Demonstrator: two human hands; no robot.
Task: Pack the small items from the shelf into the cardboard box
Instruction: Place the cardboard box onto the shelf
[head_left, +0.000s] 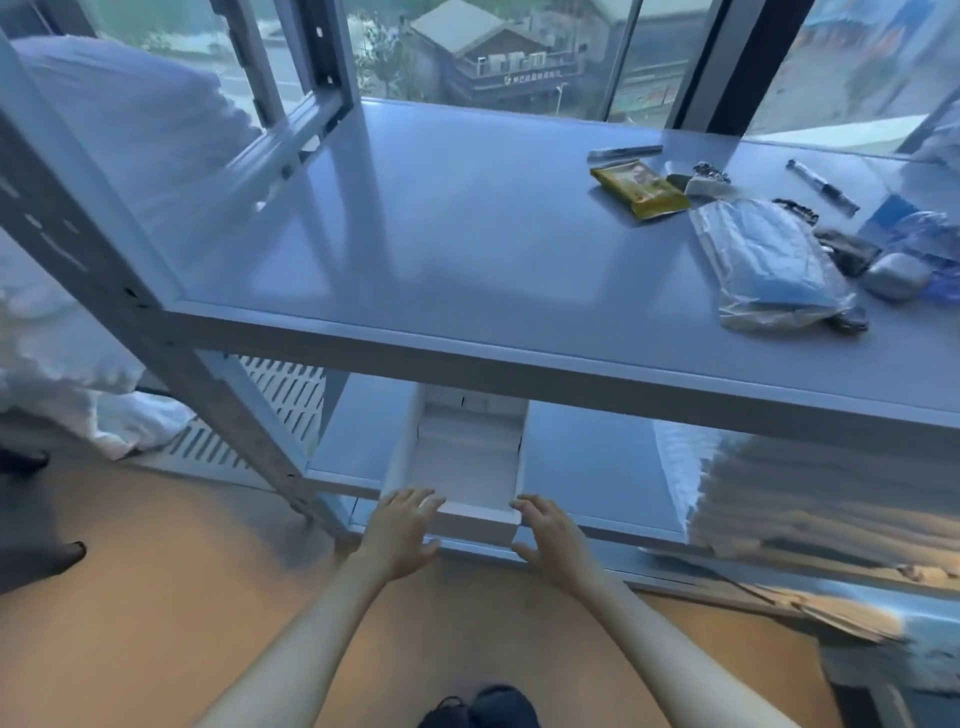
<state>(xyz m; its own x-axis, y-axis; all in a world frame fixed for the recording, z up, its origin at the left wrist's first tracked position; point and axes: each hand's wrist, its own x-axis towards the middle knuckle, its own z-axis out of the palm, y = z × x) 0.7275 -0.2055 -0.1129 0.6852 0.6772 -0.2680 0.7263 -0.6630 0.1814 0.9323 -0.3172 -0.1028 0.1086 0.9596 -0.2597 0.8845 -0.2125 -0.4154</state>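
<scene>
On the lower shelf, near its front edge, the open white cardboard box (457, 462) sits empty, left hand (402, 530) and right hand (553, 535) with spread fingers at its near corners, gripping nothing yet, while yellow packet (640, 189), bagged blue masks (769, 260) and other small items wait unpacked on the grey upper shelf (441, 234).

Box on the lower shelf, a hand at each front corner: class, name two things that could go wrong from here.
1. The box sits under the upper shelf; lifted early, it may strike that edge.
2. The left hand and right hand only touch the corners, so the box could slip or tilt.
</scene>
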